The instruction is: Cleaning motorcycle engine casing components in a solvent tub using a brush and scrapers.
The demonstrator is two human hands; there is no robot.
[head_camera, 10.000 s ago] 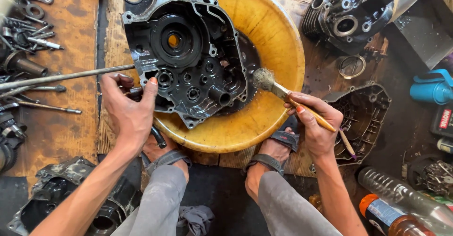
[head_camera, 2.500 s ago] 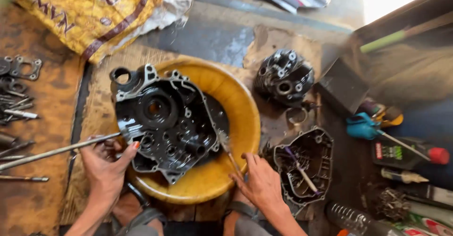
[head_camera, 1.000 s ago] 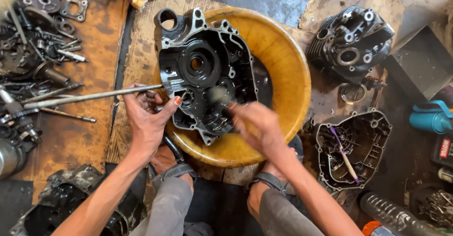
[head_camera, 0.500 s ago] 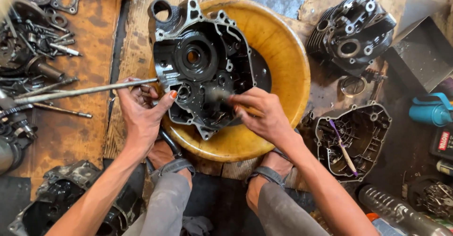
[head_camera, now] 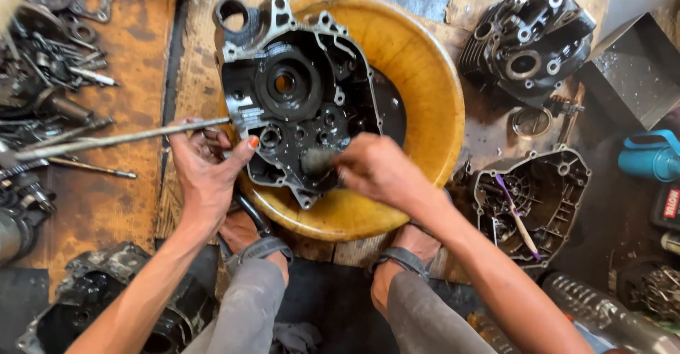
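Both hands work in the yellow basin [head_camera: 425, 78]: left hand [head_camera: 205, 166] still grips the black engine case [head_camera: 297, 106] at 8 o'clock; right hand [head_camera: 379, 170], closed around the brush [head_camera: 319, 161], has slid lower since half a second ago.

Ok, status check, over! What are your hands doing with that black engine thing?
Left hand steadies black engine case at yellow basin rim. Right hand holds brush on case. Long rod lies by left thumb.

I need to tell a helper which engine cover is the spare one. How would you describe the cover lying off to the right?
Start at the round yellow basin. Just right of it, on the floor, lies a dark engine cover, open side up. Unlike the other castings, a purple-handled brush lies inside it.
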